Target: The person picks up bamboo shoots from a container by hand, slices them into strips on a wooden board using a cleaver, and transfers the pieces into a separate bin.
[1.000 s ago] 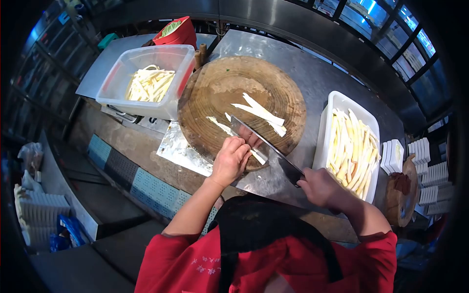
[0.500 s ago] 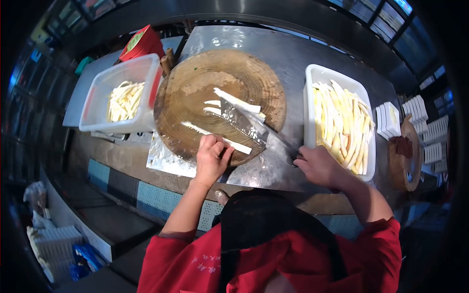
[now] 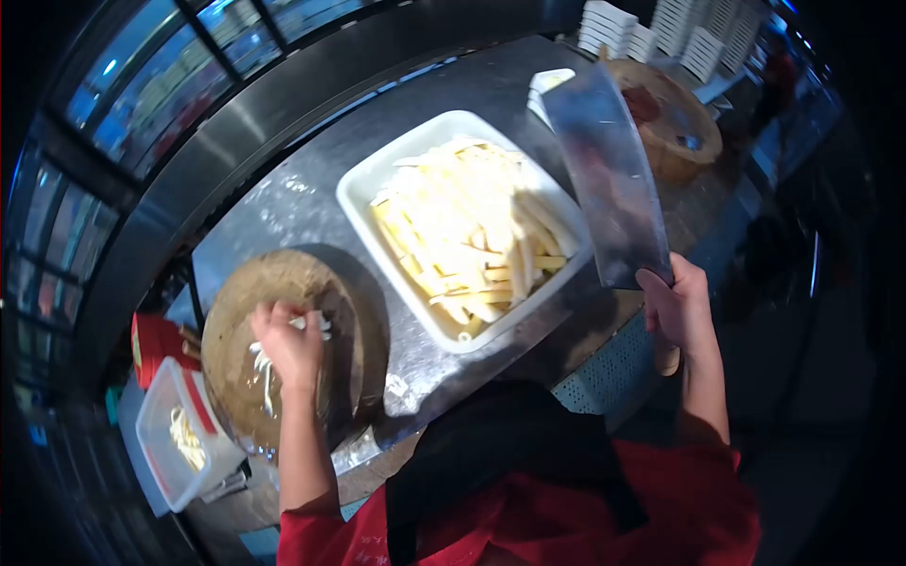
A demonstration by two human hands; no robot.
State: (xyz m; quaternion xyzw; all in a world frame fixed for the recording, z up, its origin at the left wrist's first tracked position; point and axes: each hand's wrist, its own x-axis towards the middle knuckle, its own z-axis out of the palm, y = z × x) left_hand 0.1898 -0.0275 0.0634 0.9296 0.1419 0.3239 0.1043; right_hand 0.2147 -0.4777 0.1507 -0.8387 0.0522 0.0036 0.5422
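Observation:
My right hand [image 3: 678,302] grips the handle of a cleaver [image 3: 609,179], raised off the board to the right with its broad blade pointing up. On the round wooden chopping board [image 3: 226,311], my left hand [image 3: 288,349] is closed with bent fingers over pale vegetable strips [image 3: 325,326]; its fingertips are partly blurred. Thinner white slivers [image 3: 267,391] lie beside it on the wood. Between the two hands stands a white tub [image 3: 355,193] heaped with long pale-yellow vegetable strips [image 3: 462,226], brightly lit.
A clear plastic bin [image 3: 156,424] holding cut strips is left of the board, with a red container [image 3: 154,347] behind it. A second wooden block [image 3: 689,127] and stacked white trays [image 3: 607,28] are at the far right. The metal table [image 3: 283,203] carries tub and board.
My view has swung right. The cleaver has gone from the board up into the air at the right. My left hand has shifted from a strip at the near edge to strips farther in.

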